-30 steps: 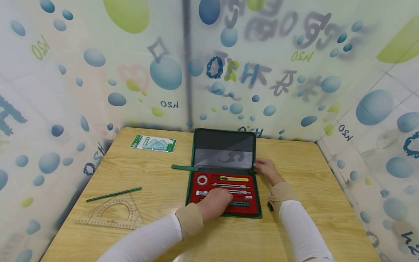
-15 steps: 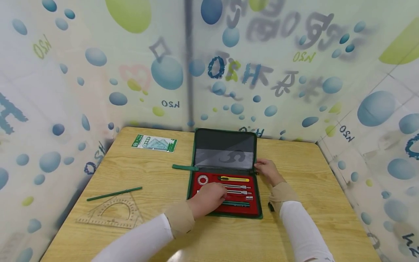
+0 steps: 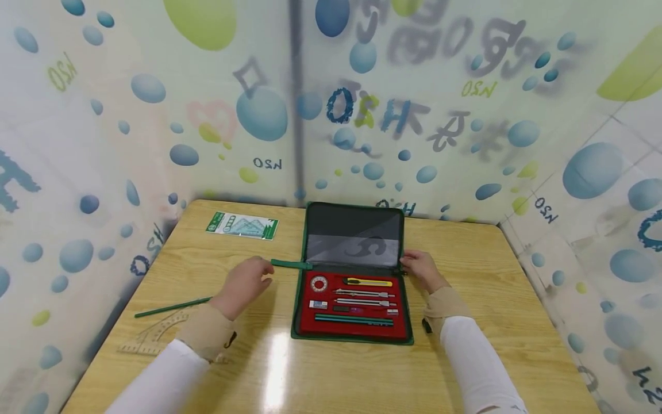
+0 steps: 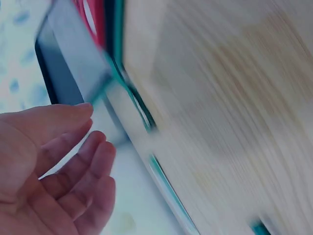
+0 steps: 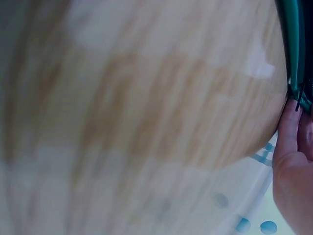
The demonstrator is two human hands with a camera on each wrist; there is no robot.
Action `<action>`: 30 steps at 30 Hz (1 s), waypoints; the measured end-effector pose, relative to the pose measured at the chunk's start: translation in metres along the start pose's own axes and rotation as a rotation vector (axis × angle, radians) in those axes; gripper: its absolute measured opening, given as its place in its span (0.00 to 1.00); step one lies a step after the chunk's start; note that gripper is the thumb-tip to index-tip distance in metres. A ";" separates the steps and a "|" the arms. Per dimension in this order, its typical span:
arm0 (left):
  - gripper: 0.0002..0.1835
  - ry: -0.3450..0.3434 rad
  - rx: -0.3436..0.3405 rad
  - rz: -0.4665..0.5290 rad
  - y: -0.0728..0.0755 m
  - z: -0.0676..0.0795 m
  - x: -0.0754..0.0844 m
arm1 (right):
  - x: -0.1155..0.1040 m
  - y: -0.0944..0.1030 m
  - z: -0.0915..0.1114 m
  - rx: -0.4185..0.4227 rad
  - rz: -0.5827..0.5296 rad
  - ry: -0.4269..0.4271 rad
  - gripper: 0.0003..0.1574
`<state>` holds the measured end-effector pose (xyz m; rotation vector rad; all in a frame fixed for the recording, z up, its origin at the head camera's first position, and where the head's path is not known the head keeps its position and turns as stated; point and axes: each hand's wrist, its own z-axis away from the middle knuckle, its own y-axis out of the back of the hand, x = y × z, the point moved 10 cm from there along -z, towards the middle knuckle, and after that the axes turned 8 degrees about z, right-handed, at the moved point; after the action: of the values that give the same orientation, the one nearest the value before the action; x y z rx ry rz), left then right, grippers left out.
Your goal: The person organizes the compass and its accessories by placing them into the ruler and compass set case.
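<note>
The zippered drawing-instrument case (image 3: 357, 332) lies on the table (image 3: 465, 253), opened presumably for access, its right edge touched by the right hand (image 3: 421, 269), perhaps for steadiness, grip unclear, while the left hand (image 3: 244, 282), fingers loosely curved and empty, hangs near its green strap (image 3: 287, 264).

At the far left of the table (image 3: 465, 259) lies a packet (image 3: 242, 225); at its near left, a green pencil (image 3: 170, 307) and a clear triangle (image 3: 141, 349), partly hidden. A wall (image 3: 450, 167) with blue dots rises behind it.
</note>
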<state>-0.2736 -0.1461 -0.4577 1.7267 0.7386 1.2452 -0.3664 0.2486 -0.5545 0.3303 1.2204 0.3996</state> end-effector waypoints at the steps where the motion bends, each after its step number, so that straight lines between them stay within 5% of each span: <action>1: 0.08 0.032 0.000 0.001 0.006 0.004 -0.013 | 0.000 0.000 0.000 -0.001 0.001 0.000 0.28; 7: 0.14 0.241 -0.049 0.019 0.028 0.033 -0.082 | -0.003 -0.001 0.001 -0.006 0.000 0.010 0.27; 13: 0.15 0.378 -0.186 0.027 0.033 0.063 -0.125 | -0.002 0.000 -0.001 -0.009 0.001 0.011 0.28; 20: 0.07 0.374 -0.194 0.004 0.035 0.079 -0.139 | 0.002 0.000 -0.002 -0.006 -0.004 0.001 0.28; 30: 0.02 0.391 -0.208 -0.024 0.033 0.079 -0.143 | 0.001 0.000 0.000 -0.005 0.020 0.013 0.27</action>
<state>-0.2466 -0.3045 -0.5009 1.3186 0.8170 1.6061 -0.3664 0.2491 -0.5549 0.3361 1.2291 0.4223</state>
